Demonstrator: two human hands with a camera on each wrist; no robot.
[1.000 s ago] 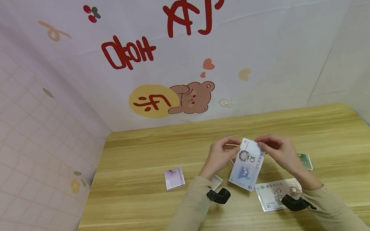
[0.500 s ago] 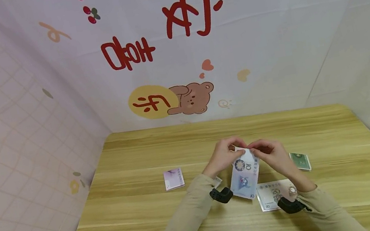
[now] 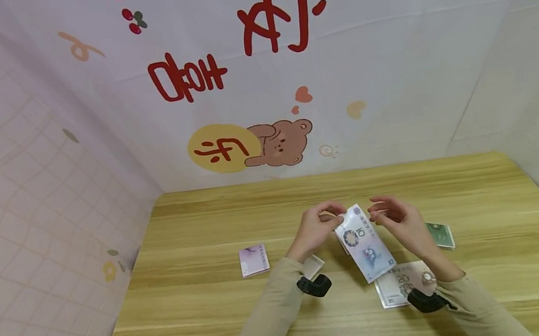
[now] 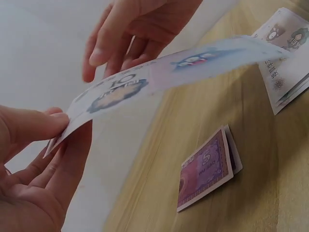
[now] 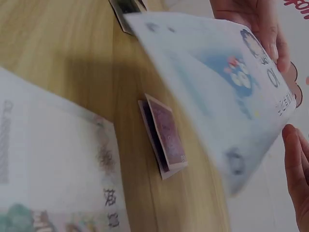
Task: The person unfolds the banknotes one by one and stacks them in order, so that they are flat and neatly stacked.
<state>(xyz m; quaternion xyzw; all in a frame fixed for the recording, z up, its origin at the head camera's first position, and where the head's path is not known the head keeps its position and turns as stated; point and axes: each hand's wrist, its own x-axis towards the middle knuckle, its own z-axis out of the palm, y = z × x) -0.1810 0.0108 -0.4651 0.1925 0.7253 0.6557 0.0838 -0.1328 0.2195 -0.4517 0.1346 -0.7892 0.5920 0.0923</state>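
A pale blue-violet play banknote marked 10 hangs slanted above the table. My left hand pinches its upper left corner between thumb and fingers, as the left wrist view also shows. Beside the note's upper right edge is my right hand, its fingers loosely bent and holding nothing. Below the note stands a folded purple banknote marked 5, mostly hidden in the head view. Under the right wrist lies a banknote marked 20, with more paper beneath it.
A folded pale purple note lies to the left on the wooden table. Another folded note sits by the left wrist. Folded green notes are at the right. A printed white cloth hangs behind the table.
Both hands pinched the 10 note's top edge before. The right hand has let go and moved slightly right. The note has swung, its lower end now further right, over the 20 note.
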